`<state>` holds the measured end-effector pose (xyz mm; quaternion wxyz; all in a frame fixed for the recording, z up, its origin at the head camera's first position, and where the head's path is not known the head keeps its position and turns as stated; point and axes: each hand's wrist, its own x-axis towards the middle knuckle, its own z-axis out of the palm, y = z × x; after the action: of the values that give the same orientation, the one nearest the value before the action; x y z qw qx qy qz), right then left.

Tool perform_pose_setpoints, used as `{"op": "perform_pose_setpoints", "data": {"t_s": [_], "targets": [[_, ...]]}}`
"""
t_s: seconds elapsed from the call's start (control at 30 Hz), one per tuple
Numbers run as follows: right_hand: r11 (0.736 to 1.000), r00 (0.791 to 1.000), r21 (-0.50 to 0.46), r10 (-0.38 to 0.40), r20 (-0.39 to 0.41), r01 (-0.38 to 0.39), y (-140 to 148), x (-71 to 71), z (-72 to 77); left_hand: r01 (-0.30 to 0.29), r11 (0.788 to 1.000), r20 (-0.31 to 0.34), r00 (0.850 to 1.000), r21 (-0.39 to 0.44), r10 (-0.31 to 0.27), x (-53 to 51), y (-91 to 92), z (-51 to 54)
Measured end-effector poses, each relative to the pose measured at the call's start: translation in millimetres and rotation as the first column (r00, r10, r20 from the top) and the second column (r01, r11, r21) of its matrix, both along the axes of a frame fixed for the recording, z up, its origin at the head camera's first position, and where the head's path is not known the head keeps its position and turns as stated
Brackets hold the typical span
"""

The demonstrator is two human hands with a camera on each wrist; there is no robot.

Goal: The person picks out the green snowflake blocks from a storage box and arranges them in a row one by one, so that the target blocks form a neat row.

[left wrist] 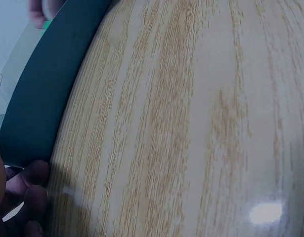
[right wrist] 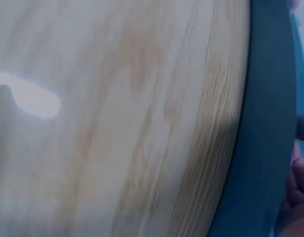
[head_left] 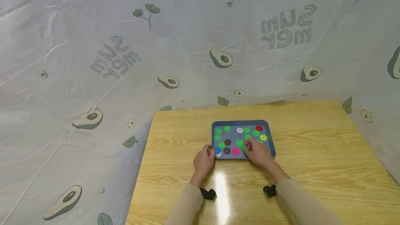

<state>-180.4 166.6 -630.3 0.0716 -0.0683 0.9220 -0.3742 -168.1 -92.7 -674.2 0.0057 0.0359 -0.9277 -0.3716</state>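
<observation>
A blue-grey tray (head_left: 272, 145) holds several notched, flower-shaped plastic discs. At its near left corner my left hand (head_left: 203, 160) grips the edge; in the left wrist view its curled fingers (left wrist: 35, 173) meet the tray corner. Over the tray's right half, my right hand (head_left: 259, 152) pinches a green disc (head_left: 244, 147) between thumb and fingertips. A pink disc (head_left: 235, 151) lies just left of it. Close to the left hand are a blue disc (head_left: 217, 150) and a white disc (head_left: 218, 155). The tray's side hides most of the right hand in the right wrist view.
Elsewhere on the tray lie brown discs (head_left: 227, 142), a red disc (head_left: 259, 128), a yellow disc (head_left: 263, 137) and several green ones. The tray rests on a wood-grain table (head_left: 312, 155). Behind stands a pale printed curtain (head_left: 187, 44).
</observation>
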Motion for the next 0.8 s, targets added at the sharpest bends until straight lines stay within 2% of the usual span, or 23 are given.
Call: {"op": "perform_pose_setpoints", "data": {"t_s": [0.1,0.23,0.3,0.4,0.53,0.67,0.8], "targets": [[0.994,0.999,-0.106,0.005,-0.052,-0.011,-12.2,12.0,5.9,0.001,1.000,-0.007,1.000,-0.005,-0.001,-0.1,-0.3,-0.5],[0.971,0.998,-0.235,0.034,-0.054,-0.046,-35.5,32.9,11.5,-0.011,1.000,-0.011,1.000,-0.009,0.011,0.7,-1.7,1.0],[0.963,0.997,-0.260,0.064,-0.045,-0.073,-48.0,42.7,12.5,-0.014,1.000,-0.008,1.000,-0.012,0.014,0.9,-2.1,1.5],[0.961,0.992,-0.245,0.124,-0.029,-0.127,-65.2,54.9,7.9,-0.019,1.000,-0.001,1.000,-0.024,0.019,0.7,-2.5,1.8],[0.971,0.988,-0.186,0.150,-0.024,-0.152,-81.5,63.5,-11.0,-0.029,0.999,-0.003,1.000,-0.036,0.029,-0.6,-2.2,0.2],[0.988,0.994,-0.121,0.095,-0.046,-0.100,-88.9,64.4,-28.0,-0.029,0.999,-0.024,0.999,-0.038,0.028,-1.3,-1.0,-1.8],[0.996,0.997,-0.073,0.044,-0.064,-0.049,-93.1,63.2,-33.2,-0.026,0.999,-0.039,0.999,-0.046,0.024,-1.1,0.0,-2.1]]}}
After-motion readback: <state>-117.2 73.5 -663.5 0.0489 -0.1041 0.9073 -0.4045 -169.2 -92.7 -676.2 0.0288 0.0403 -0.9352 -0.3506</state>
